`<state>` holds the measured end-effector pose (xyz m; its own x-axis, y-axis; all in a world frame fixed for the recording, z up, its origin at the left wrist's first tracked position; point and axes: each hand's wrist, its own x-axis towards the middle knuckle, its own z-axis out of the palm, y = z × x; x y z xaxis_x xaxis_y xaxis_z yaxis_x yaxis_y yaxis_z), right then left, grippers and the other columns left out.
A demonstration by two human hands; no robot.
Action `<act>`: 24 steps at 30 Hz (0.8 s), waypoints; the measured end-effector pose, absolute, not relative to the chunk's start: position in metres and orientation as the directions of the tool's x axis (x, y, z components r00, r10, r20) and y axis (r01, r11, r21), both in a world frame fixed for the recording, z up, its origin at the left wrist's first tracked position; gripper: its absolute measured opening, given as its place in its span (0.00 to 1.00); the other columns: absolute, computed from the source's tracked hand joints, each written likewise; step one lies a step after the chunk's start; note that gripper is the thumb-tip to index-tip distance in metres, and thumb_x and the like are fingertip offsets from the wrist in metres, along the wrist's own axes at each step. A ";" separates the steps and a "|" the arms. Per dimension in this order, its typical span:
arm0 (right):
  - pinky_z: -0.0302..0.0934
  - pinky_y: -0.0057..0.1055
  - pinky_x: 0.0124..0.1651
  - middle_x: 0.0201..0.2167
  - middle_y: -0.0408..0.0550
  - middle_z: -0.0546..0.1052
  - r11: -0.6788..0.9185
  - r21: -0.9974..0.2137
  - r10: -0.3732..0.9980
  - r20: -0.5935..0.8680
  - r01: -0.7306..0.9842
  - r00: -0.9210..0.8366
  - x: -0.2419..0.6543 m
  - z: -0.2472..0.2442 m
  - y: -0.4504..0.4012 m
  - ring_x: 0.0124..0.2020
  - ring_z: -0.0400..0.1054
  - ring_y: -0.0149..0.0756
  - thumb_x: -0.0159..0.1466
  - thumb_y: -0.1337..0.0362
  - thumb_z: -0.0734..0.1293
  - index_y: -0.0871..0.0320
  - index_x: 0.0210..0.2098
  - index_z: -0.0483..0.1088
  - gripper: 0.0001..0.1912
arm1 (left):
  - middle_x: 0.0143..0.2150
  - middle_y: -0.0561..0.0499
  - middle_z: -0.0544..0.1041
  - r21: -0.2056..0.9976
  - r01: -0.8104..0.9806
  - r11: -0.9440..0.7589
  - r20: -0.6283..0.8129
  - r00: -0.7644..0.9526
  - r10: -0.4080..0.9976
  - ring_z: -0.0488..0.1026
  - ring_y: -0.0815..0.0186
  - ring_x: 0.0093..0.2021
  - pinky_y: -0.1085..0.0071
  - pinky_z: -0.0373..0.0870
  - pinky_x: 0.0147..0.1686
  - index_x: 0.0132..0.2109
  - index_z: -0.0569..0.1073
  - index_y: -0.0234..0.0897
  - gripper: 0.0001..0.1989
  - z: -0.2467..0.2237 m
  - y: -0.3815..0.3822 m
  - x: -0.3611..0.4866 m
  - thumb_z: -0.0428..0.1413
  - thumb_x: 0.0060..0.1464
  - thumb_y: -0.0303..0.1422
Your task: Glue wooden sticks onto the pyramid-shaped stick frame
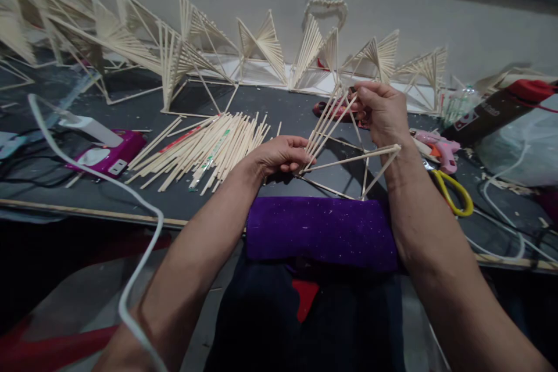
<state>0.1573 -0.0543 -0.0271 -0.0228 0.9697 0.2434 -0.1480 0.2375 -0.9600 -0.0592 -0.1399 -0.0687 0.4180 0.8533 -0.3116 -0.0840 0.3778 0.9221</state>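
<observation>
A small frame of thin wooden sticks (344, 160) stands on the dark table in front of me, with a fan of several slanted sticks on its left side. My left hand (285, 154) is closed in a pinch at the lower ends of that fan. Up at the fan's top end, my right hand (383, 107) pinches the tip of a wooden stick (337, 122); its fingertips partly hide the joint. Behind the frame lies a dark red tool (333, 109), partly covered by the sticks and my right hand.
Loose sticks (218, 148) lie heaped on the left. Finished stick models (261, 46) line the wall. A purple power adapter (115, 151) with a white cable sits far left. Yellow-handled scissors (455, 195), a pink glue gun (442, 148) and a dark red-capped cylinder (492, 110) are right.
</observation>
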 end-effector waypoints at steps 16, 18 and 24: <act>0.56 0.18 0.17 0.23 0.41 0.74 0.264 -0.953 0.962 0.271 -0.150 -0.030 0.157 -0.029 -0.054 0.21 0.68 0.24 0.54 0.64 0.74 0.59 0.33 0.75 0.09 | 0.24 0.51 0.75 0.930 -0.060 0.362 -0.309 0.405 0.860 0.64 0.78 0.15 0.82 0.48 0.11 0.35 0.73 0.32 0.09 -0.067 -0.142 -0.060 0.60 0.46 0.17; 0.55 0.18 0.17 0.23 0.40 0.74 0.250 -0.958 0.967 0.255 -0.138 -0.025 0.156 -0.028 -0.055 0.21 0.68 0.24 0.53 0.62 0.75 0.58 0.33 0.75 0.11 | 0.26 0.49 0.77 0.930 -0.048 0.363 -0.315 0.402 0.860 0.64 0.78 0.15 0.82 0.48 0.10 0.35 0.73 0.32 0.09 -0.066 -0.141 -0.060 0.60 0.46 0.18; 0.58 0.19 0.20 0.25 0.40 0.75 0.260 -0.957 0.964 0.265 -0.129 -0.022 0.155 -0.030 -0.053 0.22 0.69 0.25 0.52 0.58 0.77 0.57 0.34 0.75 0.14 | 0.25 0.49 0.77 0.932 -0.033 0.362 -0.313 0.433 0.845 0.63 0.79 0.14 0.83 0.48 0.10 0.34 0.74 0.31 0.08 -0.064 -0.140 -0.059 0.62 0.44 0.20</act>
<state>0.1549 -0.0527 -0.0299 -0.0225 0.9639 0.2652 -0.1288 0.2603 -0.9569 -0.0593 -0.1400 -0.0640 0.4332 0.8452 -0.3130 -0.0335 0.3621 0.9315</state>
